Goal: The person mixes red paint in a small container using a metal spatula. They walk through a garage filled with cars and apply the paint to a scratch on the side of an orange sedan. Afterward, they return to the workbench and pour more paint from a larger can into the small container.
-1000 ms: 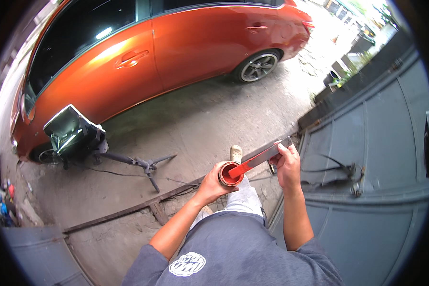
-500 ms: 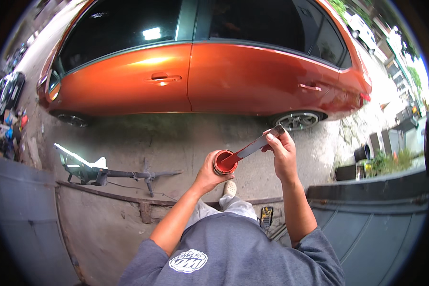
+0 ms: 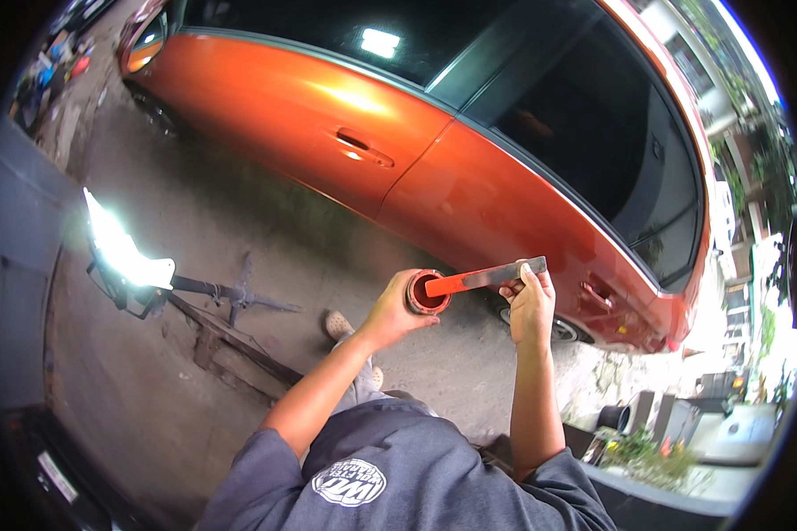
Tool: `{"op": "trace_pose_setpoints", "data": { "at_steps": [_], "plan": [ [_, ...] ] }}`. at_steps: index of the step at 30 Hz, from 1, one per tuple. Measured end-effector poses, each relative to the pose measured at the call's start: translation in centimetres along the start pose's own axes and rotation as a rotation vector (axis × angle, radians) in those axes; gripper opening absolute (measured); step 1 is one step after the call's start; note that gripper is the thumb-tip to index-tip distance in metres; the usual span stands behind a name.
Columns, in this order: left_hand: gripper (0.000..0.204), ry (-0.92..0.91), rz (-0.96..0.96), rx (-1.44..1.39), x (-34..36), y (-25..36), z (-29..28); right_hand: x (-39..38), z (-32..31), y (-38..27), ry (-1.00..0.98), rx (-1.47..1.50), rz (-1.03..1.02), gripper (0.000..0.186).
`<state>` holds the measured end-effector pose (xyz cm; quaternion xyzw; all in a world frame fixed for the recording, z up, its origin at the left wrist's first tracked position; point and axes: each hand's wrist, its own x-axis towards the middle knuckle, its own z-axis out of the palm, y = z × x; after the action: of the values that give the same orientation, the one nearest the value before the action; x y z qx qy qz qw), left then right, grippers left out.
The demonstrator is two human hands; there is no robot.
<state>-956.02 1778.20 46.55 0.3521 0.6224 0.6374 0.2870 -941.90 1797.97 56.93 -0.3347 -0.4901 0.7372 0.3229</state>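
My left hand (image 3: 393, 310) is wrapped round a small open can (image 3: 427, 306) with red-orange paint inside. Between the fingers of my right hand (image 3: 531, 305) is the dark upper end of a flat stirring stick (image 3: 478, 278). The stick's lower part is coated in bright red-orange paint, and its tip sits in the can's mouth. Both hands are in front of my body, beside an orange-red car (image 3: 363, 133). The palm side of the right hand is partly hidden.
A bright work lamp (image 3: 128, 252) on a metal stand (image 3: 239, 292) lies low at the left. Grey metal panels (image 3: 18, 230) border the left side. A black bucket (image 3: 613, 417) and plants (image 3: 651, 458) are at the lower right. Clutter (image 3: 58, 66) lies at the far left.
My view has turned, so the car now slants down to the right. The stick has swung to a flatter angle and shows more wet paint. The lamp's lit face looks brighter.
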Motion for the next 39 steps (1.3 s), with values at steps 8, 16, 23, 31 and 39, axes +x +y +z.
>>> {"op": "trace_pose_setpoints", "data": {
  "at_steps": [8, 16, 23, 31, 39],
  "plan": [
    [0.075, 0.111, -0.08, 0.034, 11.3, -2.7, -5.0, 11.9, 7.3, 0.5, -0.199, -0.313, -0.176, 0.011],
    [0.075, 0.241, -0.074, 0.124, 19.2, -8.9, -6.6, 21.2, 10.6, 2.9, -0.341, -0.487, -0.166, 0.015],
    [0.075, 0.366, -0.13, 0.101, 21.2, -11.0, -4.6, 27.0, 10.2, 3.6, -0.448, -0.574, -0.172, 0.018],
    [0.076, 0.459, -0.124, 0.096, 21.4, -11.8, -2.6, 29.0, 10.0, 3.4, -0.552, -0.615, -0.206, 0.014],
    [0.075, 0.454, -0.19, 0.008, 20.7, -10.1, -1.6, 28.5, 8.8, 1.9, -0.58, -0.664, -0.253, 0.015]
  ]
}}
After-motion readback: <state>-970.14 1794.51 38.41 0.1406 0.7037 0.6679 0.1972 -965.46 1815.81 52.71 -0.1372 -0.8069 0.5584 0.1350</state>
